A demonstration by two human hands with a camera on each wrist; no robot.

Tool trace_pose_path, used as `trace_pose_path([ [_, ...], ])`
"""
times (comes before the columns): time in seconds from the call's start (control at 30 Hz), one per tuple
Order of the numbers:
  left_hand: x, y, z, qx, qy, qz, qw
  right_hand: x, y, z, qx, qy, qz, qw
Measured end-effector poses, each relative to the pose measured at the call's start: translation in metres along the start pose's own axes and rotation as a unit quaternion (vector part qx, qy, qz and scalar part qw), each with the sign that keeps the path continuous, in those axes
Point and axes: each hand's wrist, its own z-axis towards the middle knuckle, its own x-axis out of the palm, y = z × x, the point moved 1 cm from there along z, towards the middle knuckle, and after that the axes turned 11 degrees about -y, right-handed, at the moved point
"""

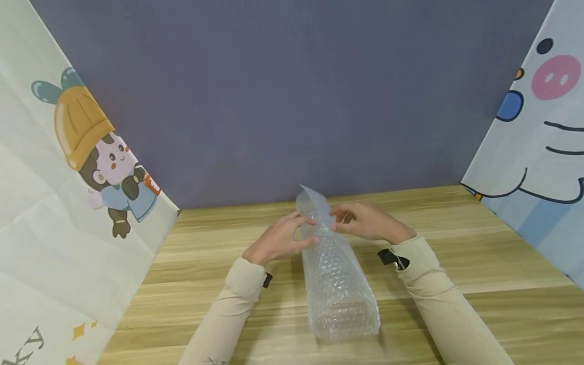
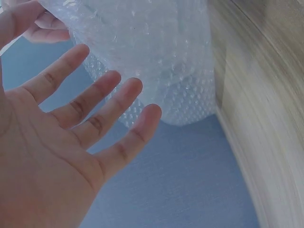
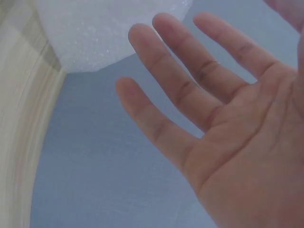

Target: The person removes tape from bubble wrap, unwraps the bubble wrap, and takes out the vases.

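I had a loose tube of clear plastic bubble wrap (image 1: 333, 274) lying lengthwise on the yellow-brown wood-grain table (image 1: 205, 253), its near end toward the head camera and its far end rising into a thin pointed flap (image 1: 316, 200) in front of the purple-grey back panel (image 1: 292, 101). Whether the flap touched that panel, I could not tell. The bare left hand (image 1: 285, 237) was at the tube's left side, thumb and forefinger apart, the other fingers loosely spread. The bare right hand (image 1: 367, 220) was opposite, fingers gently bent, thumb and forefinger tips beside the flap's edge with a gap between them; I saw no firm grip from either.

I judged the roll light and springy, soft enough to dent under a careless thumb, and apt to open out if its loose edge was left unheld. The glossy film looked a little slippery, though the bubbles probably gave fingertips some bite. They also seemed the fragile part: a hard squeeze could pop them. I could not make out what, if anything, lay inside. The best hold, to my mind, was flat fingers along both sides of the middle, with a light pinch for the flap
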Motion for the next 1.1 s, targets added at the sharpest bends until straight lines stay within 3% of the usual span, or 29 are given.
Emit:
trace_pose_path([
  [0.3, 0.001, -0.0024, -0.0003, 0.003, 0.014, 0.003, 0.9999, 0.0047, 0.001, 0.0006, -0.025, 0.011, 0.012, 0.9996],
  [0.77, 0.0066, -0.0022, 0.0, -0.019, 0.036, -0.001, 0.9992, 0.0074, 0.006, -0.0008, 0.007, 0.056, 0.006, 0.9984],
  [1.1, 0.0075, -0.0016, 0.0009, -0.017, 0.051, 0.001, 0.9986, 0.01, 0.0045, 0.0001, 0.005, 0.049, 0.005, 0.9988],
])
